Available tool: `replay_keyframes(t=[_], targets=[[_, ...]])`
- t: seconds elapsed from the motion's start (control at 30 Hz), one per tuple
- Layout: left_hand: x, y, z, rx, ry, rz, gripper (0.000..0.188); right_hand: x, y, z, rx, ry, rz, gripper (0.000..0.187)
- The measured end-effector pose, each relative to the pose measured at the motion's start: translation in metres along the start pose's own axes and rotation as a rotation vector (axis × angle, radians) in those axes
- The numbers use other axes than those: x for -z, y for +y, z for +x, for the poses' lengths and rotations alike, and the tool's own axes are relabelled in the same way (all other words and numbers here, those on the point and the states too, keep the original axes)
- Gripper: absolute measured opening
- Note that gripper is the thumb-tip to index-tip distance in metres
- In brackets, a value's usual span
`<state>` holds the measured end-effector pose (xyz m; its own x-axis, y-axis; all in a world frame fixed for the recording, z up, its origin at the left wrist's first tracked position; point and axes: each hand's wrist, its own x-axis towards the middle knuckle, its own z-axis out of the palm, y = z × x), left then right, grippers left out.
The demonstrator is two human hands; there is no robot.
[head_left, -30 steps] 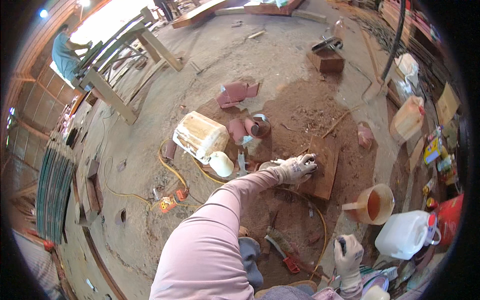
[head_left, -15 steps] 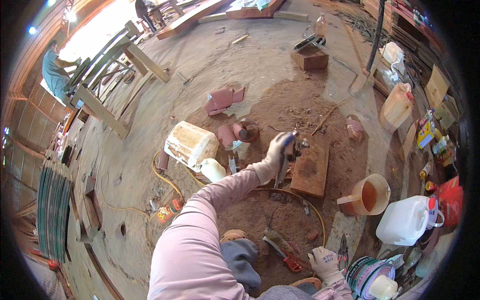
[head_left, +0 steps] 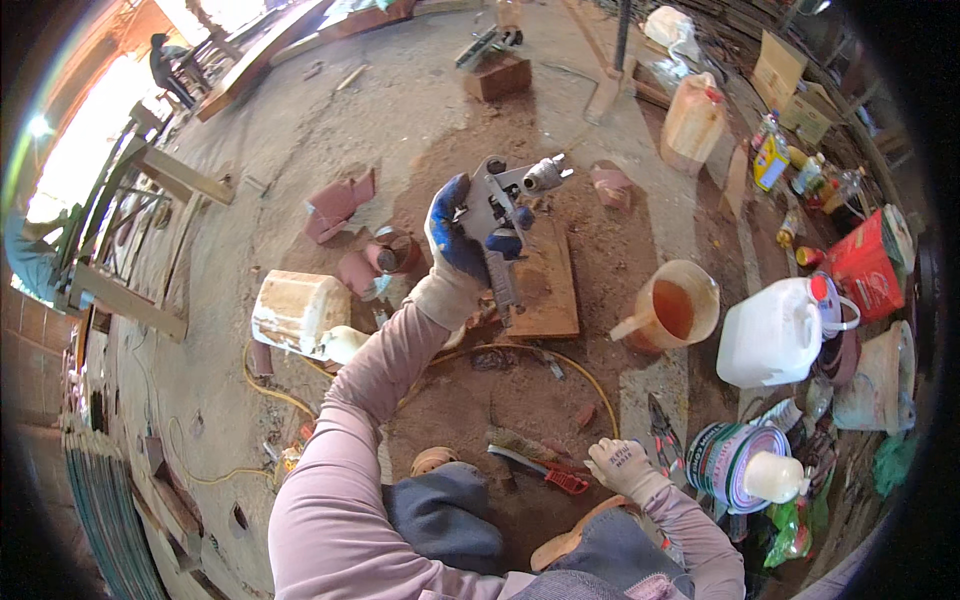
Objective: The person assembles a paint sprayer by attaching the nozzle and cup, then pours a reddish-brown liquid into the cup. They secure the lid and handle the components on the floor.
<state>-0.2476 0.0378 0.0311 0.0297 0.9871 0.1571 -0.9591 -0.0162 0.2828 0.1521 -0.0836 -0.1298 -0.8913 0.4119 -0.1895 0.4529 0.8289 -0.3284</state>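
My left hand (head_left: 460, 240), in a white glove with a blue palm, is raised over the middle of the ground. Its fingers wrap round a grey metal machine part (head_left: 492, 205). A short cylinder sticks out of the part's far right side, and a ribbed bar points down toward me. Just beyond and below lies a flat wooden board (head_left: 545, 290). Low and close to my right leg, my right hand (head_left: 618, 465) is gloved too, its fingers curled in; whatever they may hold is hidden. Left of it lies a red-handled tool (head_left: 567, 482), and right of it red-handled pliers (head_left: 664, 435).
On the right stand a jug of brown liquid (head_left: 672, 310), a white jerrycan (head_left: 770, 335) and a round can (head_left: 735, 465). A dirty plastic container (head_left: 300, 312) lies left of my arm. A yellow hose (head_left: 600, 390) curves over the dirt. Another person (head_left: 172, 68) is far left.
My left hand has turned, bringing its blue palm and the metal part into plain sight. The view has swung right, so the surroundings sit further left. My right hand stays low, fingers still curled.
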Motion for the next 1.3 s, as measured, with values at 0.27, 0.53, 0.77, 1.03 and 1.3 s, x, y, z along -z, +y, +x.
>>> replay_keyframes(t=[0.27,0.53,0.77,1.03,1.3], targets=[[0.005,-0.021,0.003,0.098,-0.010,0.071,0.048,-0.006,0.004,-0.004,-0.010,-0.086,-0.016,0.015],[-0.001,-0.061,0.029,0.264,-0.112,0.064,0.051,-0.007,0.009,-0.002,-0.025,-0.162,-0.091,0.009],[-0.003,-0.102,0.049,0.349,-0.085,-0.029,0.052,0.005,0.007,-0.009,-0.049,-0.102,-0.047,0.032],[0.000,-0.130,0.046,0.531,-0.265,-0.225,0.046,0.102,0.016,0.005,-0.195,0.446,0.148,0.037],[0.008,-0.155,0.037,0.660,-0.166,-0.228,0.041,0.223,0.011,0.015,-0.215,0.957,0.406,0.063]])
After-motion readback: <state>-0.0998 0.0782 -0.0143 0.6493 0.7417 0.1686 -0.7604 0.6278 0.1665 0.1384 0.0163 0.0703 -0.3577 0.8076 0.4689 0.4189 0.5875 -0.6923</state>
